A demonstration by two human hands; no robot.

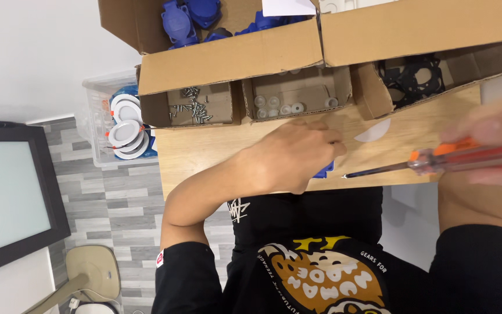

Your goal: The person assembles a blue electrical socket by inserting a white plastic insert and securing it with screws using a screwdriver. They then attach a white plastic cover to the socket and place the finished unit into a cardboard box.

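The worktop point(204, 154) is a narrow strip, walled along its far edge by open cardboard boxes point(297, 58) holding screws point(192, 109), clear caps point(277, 104) and black plates point(413, 75). The left hand point(291, 157) covers a blue part point(325, 170) mid-strip, and the screwdriver point(437, 161) in the right hand point(495, 145) bars the right side. Bare wood lies open left of the wrist, and around the white disc point(373, 131).
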